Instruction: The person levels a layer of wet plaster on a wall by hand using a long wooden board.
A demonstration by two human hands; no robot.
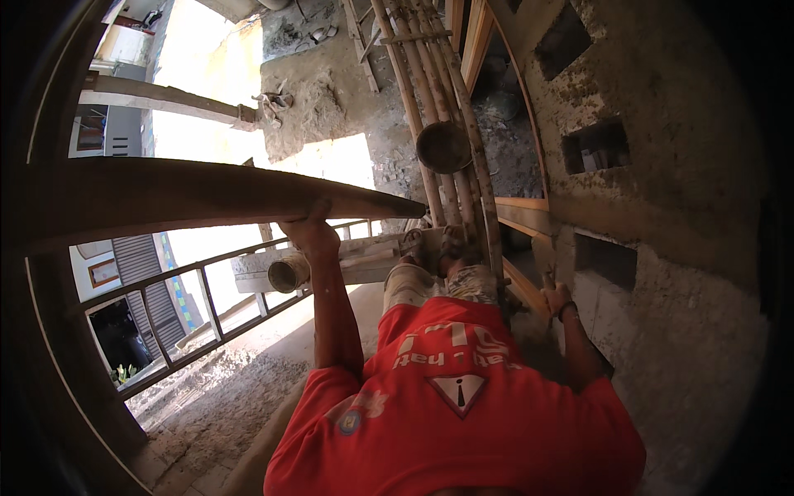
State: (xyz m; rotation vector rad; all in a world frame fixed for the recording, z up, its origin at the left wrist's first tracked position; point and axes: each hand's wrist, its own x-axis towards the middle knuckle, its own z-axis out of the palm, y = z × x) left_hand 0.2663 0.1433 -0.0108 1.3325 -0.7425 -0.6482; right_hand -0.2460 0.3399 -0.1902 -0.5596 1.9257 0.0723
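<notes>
My left hand [313, 232] is raised and grips the lower edge of a long dark wooden beam [207, 194] that crosses the left side of the view. Below that wrist, a bucket with a pale, crusted rim [289, 272] rests by a light plank [256, 273]. My right hand [559, 299] is closed, low by the wall on the right, around something narrow that I cannot make out, next to wooden framing [521, 285]. My sandalled feet [451, 241] stand at the near end of several bamboo poles [430, 74]. A dark round bucket [444, 147] sits on those poles.
A rough plastered wall [678, 207] with square openings [595, 147] rises at the right. A ladder-like rail [186, 310] runs along the left. Far below lie a sunlit floor, a mortar-coloured heap [318, 107] and a wooden ladder [360, 45].
</notes>
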